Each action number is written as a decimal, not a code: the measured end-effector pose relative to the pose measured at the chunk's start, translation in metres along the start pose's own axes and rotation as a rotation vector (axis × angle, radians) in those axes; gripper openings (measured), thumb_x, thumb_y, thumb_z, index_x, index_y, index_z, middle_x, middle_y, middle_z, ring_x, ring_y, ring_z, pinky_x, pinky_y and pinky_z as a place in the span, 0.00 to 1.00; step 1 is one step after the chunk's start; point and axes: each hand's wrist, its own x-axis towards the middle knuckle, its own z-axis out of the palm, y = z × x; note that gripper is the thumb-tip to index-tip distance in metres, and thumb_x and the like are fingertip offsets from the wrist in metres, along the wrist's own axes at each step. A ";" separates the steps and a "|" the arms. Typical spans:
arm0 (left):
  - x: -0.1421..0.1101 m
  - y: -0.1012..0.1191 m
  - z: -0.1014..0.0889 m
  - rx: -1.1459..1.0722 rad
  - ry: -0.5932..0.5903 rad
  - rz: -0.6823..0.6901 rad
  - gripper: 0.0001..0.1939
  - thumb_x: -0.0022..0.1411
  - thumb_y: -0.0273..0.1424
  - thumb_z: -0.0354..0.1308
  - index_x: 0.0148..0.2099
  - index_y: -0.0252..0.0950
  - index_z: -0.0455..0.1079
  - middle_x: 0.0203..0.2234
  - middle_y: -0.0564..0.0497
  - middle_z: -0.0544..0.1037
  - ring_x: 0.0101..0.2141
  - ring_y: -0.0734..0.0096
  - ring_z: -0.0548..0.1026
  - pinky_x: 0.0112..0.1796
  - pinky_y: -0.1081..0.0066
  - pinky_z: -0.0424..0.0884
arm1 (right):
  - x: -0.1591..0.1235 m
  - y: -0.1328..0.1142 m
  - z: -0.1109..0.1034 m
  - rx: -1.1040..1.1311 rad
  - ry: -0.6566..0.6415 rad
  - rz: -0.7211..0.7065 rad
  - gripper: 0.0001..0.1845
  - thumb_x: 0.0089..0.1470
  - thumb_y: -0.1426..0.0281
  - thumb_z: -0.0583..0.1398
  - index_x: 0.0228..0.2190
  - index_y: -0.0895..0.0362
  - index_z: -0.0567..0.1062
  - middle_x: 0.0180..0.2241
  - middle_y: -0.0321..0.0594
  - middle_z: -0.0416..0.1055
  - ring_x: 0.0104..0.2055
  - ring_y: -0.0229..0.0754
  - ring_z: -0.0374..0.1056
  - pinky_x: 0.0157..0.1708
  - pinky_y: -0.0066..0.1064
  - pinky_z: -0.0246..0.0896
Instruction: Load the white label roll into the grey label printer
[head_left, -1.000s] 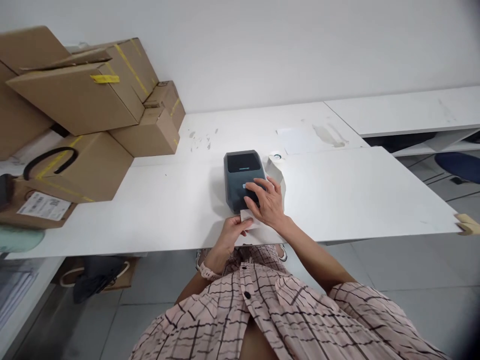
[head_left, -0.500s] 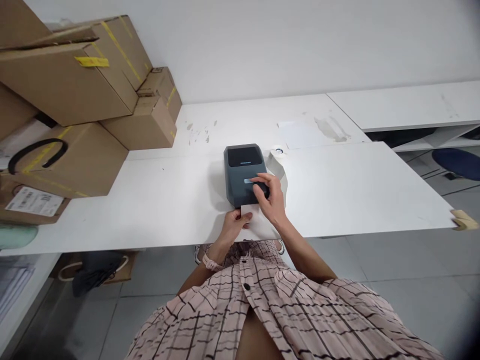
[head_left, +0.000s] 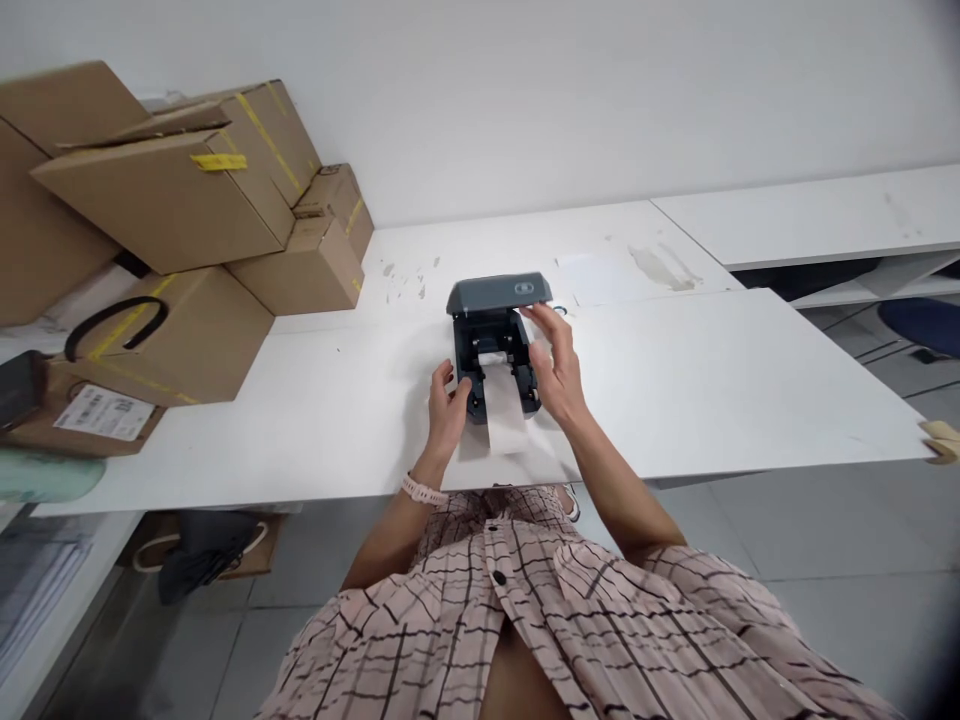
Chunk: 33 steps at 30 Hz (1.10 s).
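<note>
The printer (head_left: pixel 472 365) stands on the white tabletop (head_left: pixel 712 400), near its front edge and well in from that edge's right-hand corner, with the raised lid (head_left: pixel 499 293) at its far end. Its long axis runs from the front edge toward the back edge, nearly square to both, while the lid lies crosswise, its own length roughly parallel to the front edge. A pale paper strip (head_left: pixel 506 420) follows the printer's long axis out of the open body and over its near side, the loose end pointing at the front edge and stopping short of it. The strip passes between the two hands, touching neither. The left hand (head_left: pixel 448 410) is at the printer's near left corner, thumb against the casing and fingers loosely bent beside it, closed around nothing. The right hand (head_left: pixel 559 375) is along the right side, thumb and fingers spread apart, fingertips up at the right end of the lid; whether they press on it or only hover there, I cannot tell. The lid is thus far nearer to the right hand, lying ahead of it and to its left, whereas the left hand is nearer the printer's front.
</note>
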 end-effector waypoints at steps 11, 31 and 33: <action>0.077 0.013 0.024 0.278 -0.002 -0.014 0.38 0.52 0.28 0.66 0.66 0.40 0.62 0.57 0.41 0.75 0.54 0.52 0.75 0.51 0.59 0.70 | 0.110 0.049 0.015 -0.190 -0.129 -0.141 0.22 0.66 0.70 0.53 0.58 0.56 0.73 0.60 0.48 0.73 0.66 0.57 0.61 0.62 0.51 0.58; 0.083 -0.012 0.020 0.038 -0.021 0.025 0.41 0.51 0.19 0.57 0.68 0.42 0.63 0.56 0.47 0.80 0.55 0.59 0.78 0.56 0.59 0.72 | 0.104 0.055 0.003 0.260 -1.098 -0.230 0.29 0.60 0.67 0.61 0.62 0.52 0.71 0.52 0.41 0.79 0.46 0.42 0.74 0.43 0.34 0.70; 0.082 -0.013 0.020 0.017 -0.023 0.018 0.41 0.51 0.19 0.56 0.69 0.41 0.63 0.57 0.46 0.79 0.55 0.59 0.78 0.56 0.59 0.73 | 0.084 0.061 -0.034 0.421 -1.004 -0.257 0.28 0.64 0.56 0.59 0.62 0.50 0.70 0.56 0.42 0.76 0.49 0.43 0.73 0.45 0.36 0.70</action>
